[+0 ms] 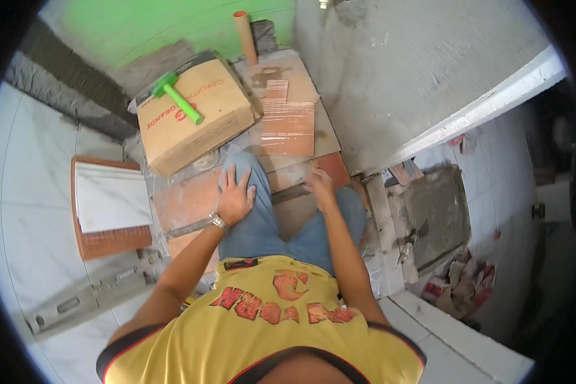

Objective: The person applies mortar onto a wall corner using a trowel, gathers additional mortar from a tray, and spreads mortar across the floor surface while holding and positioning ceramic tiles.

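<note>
My left hand point(235, 197) lies on my left knee with its fingers spread, holding nothing. Between my knees and slightly to the right, my right hand point(319, 185) is lowered, fingers curled together; what they hold, if anything, is too small to make out. Beside those fingers lies a reddish tile point(333, 168). Just ahead of my hands rests a brown tile with a ridged back point(288, 131), a narrower piece point(276, 91) at its far end. Large tan tiles point(323, 131) lie beneath it.
Front left, a cardboard box point(192, 118) carries a green mallet point(184, 107). An orange pipe point(245, 38) stands by the green wall. White tiles point(112, 197) and a spirit level point(70, 310) lie left. A grey wall point(403, 70) and a cement patch point(436, 211) are right.
</note>
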`<state>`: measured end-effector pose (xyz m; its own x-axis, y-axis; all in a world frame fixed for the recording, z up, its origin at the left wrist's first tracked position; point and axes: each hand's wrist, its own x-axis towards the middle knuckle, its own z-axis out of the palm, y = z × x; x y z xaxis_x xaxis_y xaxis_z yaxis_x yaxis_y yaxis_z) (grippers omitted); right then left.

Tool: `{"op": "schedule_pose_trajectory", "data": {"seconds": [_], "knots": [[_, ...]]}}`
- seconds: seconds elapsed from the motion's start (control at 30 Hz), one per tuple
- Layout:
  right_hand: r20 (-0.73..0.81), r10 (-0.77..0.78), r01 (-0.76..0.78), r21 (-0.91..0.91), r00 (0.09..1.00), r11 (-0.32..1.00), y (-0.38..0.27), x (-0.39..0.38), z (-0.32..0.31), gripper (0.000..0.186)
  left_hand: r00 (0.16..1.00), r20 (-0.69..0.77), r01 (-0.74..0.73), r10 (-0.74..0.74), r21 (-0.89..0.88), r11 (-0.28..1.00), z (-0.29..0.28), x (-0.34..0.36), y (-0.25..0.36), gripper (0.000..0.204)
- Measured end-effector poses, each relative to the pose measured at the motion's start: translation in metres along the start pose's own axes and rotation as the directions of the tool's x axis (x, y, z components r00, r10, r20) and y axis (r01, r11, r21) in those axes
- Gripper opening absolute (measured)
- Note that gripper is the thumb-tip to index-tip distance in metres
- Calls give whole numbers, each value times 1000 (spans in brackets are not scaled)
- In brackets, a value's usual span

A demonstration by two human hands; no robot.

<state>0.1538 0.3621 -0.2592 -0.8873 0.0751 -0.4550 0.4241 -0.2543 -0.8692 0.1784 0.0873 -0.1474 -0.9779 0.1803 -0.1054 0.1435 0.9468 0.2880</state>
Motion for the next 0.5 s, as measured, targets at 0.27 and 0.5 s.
{"op": "schedule_pose_trajectory", "data": {"seconds": [0.27,0.5], "knots": [[-156,366,-215,581,917,785,84,171,-9,78,975,-111,182,-191,-85,980,0,-28,-26,59],[-244,470,-226,635,849,739,45,166,-8,58,977,-2,210,-214,-178,961,-12,-33,-34,60]]}}
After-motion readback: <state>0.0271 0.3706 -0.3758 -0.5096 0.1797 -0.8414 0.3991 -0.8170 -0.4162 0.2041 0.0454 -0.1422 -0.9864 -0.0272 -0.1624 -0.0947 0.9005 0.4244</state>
